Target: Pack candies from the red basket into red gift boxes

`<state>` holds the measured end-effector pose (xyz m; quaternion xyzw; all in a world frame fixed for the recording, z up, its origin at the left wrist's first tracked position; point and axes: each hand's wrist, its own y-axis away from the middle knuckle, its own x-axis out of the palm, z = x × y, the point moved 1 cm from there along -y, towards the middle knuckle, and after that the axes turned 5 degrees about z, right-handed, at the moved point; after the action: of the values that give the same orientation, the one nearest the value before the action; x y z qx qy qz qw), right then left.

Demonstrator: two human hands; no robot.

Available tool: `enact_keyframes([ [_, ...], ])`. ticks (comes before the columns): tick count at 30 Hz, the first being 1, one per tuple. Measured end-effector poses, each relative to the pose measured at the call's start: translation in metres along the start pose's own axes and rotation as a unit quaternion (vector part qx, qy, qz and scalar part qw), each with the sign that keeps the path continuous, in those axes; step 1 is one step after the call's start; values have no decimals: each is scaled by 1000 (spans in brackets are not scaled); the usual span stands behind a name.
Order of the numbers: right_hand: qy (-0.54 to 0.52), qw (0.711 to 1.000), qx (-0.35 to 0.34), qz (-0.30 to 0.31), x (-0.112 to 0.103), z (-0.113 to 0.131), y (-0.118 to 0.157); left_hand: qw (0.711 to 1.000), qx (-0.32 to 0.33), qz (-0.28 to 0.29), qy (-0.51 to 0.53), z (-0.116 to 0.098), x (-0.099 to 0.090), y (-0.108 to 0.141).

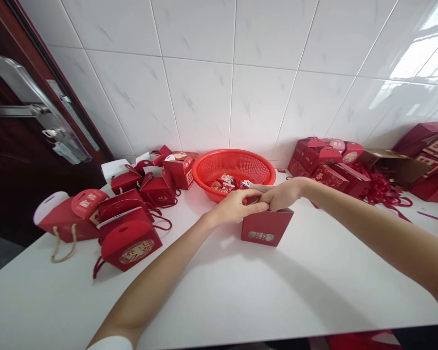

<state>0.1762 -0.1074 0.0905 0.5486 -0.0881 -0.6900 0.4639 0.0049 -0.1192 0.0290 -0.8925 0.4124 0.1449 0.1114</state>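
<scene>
A red paper gift box (263,226) with a small clear window low on its front stands upright on the white table, its top open. My left hand (235,208) grips the box's upper left edge, its fingers reaching across the opening. From the right, my right hand (283,193) dips into the top with curled fingers. Those fingertips are hidden, and I cannot see what they hold. Right behind the box, a red plastic colander (237,158) contains several small wrapped candies (226,183).
Red gift boxes (135,245) with cord handles cluster at the left. More red boxes (316,155), a pile of red ribbon (375,189) and an open cardboard box (394,165) lie at the right. A tiled wall (197,97) backs the table (204,301); a dark door (7,146) is at left.
</scene>
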Motion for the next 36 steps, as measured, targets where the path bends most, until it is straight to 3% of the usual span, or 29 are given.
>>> enact_keyframes([
  [2,-89,993,-76,8,-2,0,29,1000,15,1,9,1,0,0],
  [4,-163,972,-149,-82,3,-7,56,999,27,-17,-4,5,1,-2],
  [6,-215,932,-175,-233,17,-22,72,998,29,-49,-26,9,3,-3],
  [8,-247,861,-163,-413,41,-42,74,996,27,-77,-41,14,5,-5],
  [9,-260,828,-153,-473,55,-51,70,995,29,-86,-47,16,6,-6],
  [13,-308,764,-155,-546,102,-72,45,992,40,-100,-71,18,8,-7],
  [15,-308,719,-153,-604,108,-70,44,993,38,-91,-70,18,7,-7],
  [17,-281,686,-175,-648,101,-56,54,994,38,-87,-54,18,5,-6],
  [19,-221,724,-205,-621,84,-34,67,995,43,-82,-35,17,3,-6],
  [21,-151,816,-196,-522,62,-7,74,996,37,-72,-25,15,1,-5],
  [23,-49,904,-138,-401,42,16,72,998,20,-53,-22,12,1,-4],
  [25,48,962,-51,-265,27,32,61,999,14,-29,-15,9,1,-2],
  [27,112,982,17,-149,16,38,46,1000,23,-7,-11,6,1,-1],
  [31,126,989,68,18,5,35,14,999,44,8,-21,5,-1,0],
  [33,99,990,89,54,1,29,0,998,47,13,-29,6,-3,1],
  [36,82,991,90,58,-1,22,-14,999,35,11,-35,6,-5,1],
])
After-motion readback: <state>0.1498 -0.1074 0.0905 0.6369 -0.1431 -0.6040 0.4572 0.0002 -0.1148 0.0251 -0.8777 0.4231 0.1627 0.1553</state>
